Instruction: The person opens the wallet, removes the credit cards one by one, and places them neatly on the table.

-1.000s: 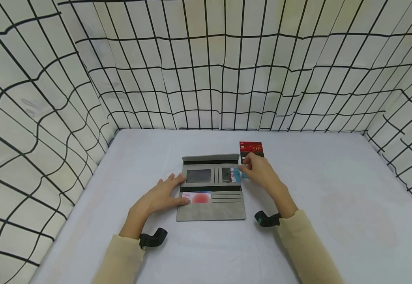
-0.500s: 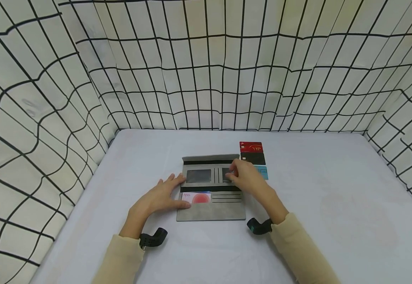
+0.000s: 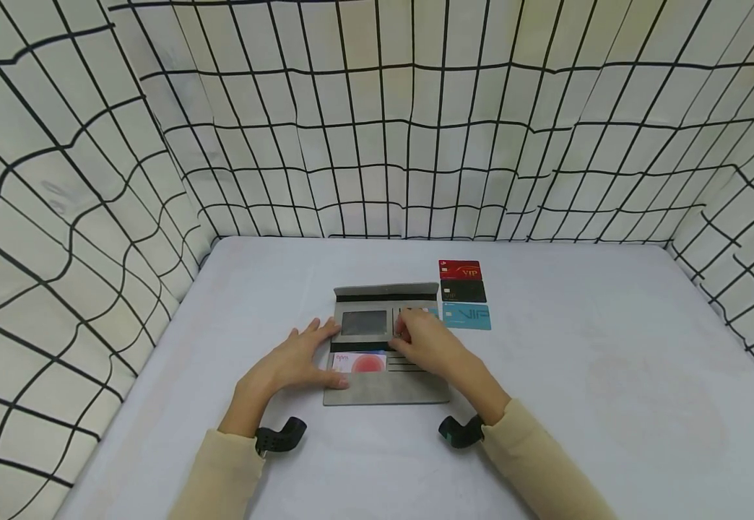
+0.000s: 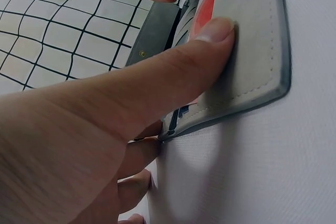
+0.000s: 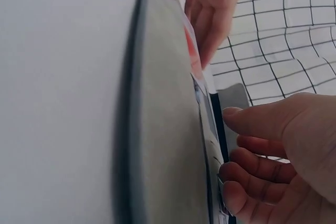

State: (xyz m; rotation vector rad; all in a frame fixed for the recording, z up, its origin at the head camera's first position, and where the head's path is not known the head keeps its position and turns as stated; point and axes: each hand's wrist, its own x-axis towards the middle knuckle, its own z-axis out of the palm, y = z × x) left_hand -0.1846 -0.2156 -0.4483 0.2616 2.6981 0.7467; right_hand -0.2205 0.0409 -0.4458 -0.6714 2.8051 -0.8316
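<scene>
Fingers bent, the right hand [image 3: 427, 343] is, in my head view, over the right half of the open grey wallet [image 3: 383, 393]; I judge this step to be settling something in the upper pocket. Left of those fingers is a dark window [image 3: 364, 323], below-left of them the pink card [image 3: 360, 362], tucked into the lower panel; to their right lie the red card [image 3: 460, 270], black card [image 3: 464, 291] and blue card [image 3: 466, 316]. The left hand [image 3: 289, 361] rests on the wallet's left edge, fingers loosely spread, gripping nothing. My left wrist view shows its thumb on the lower panel, red print just beyond the tip. My right wrist view shows thumb apart from curled fingers beside the pockets; whether they pinch anything, I cannot tell. Next, I think, calls for keeping the wallet steady.
</scene>
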